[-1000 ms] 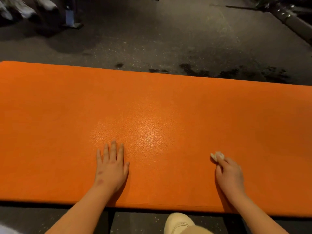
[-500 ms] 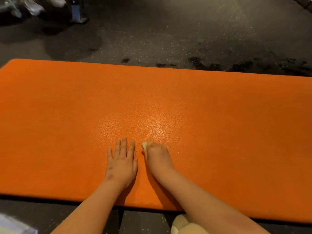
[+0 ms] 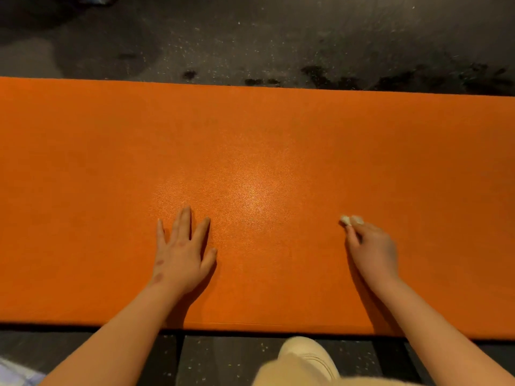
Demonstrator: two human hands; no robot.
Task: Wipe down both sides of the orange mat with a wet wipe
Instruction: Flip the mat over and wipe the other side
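The mat [image 3: 278, 140] lies flat on the floor [image 3: 250, 37], long axis running left to right; the left hand [image 3: 182, 254] presses flat, fingers spread, near its near edge, while the right hand [image 3: 373, 247], well apart to the right, pinches the wipe [image 3: 345, 220] against it.

floor [image 3: 250, 37]: dark, white-speckled | dark blotches [image 3: 418, 76] far side | light: dim

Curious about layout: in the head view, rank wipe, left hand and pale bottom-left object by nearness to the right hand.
1. wet wipe: pinched by the right hand.
2. left hand: flat on orange mat, leftward.
3. pale object: bottom-left floor corner.
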